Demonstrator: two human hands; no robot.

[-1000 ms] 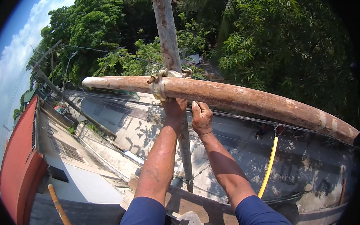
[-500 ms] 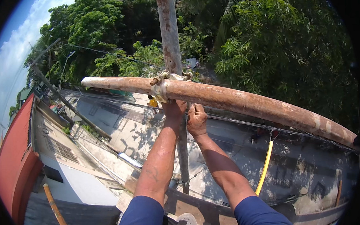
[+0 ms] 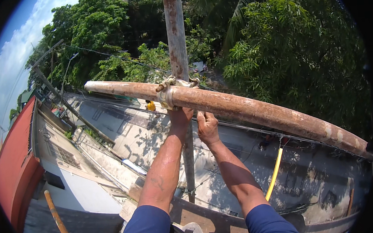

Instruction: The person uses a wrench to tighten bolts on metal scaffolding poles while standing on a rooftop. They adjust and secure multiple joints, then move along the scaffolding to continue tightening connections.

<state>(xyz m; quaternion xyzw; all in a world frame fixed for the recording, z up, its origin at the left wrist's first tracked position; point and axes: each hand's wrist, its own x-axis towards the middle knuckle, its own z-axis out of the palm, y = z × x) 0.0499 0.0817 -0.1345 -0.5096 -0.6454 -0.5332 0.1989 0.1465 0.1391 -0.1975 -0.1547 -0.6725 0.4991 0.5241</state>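
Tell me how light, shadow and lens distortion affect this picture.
Head view: the fisheye lens makes the long rusty pipe look bowed, with black closing around the rim; head view: strong sun lights the left forearm and casts leafy shadows on the pavement; head view: deep shade dims the trees at right.

Left of the left hand (image 3: 181, 117) under the clamp (image 3: 166, 97), a person in yellow (image 3: 151, 106) has come into view below and slid farther from the clamp, while the right hand (image 3: 207, 127), closer half a second ago, has eased slightly rightward.
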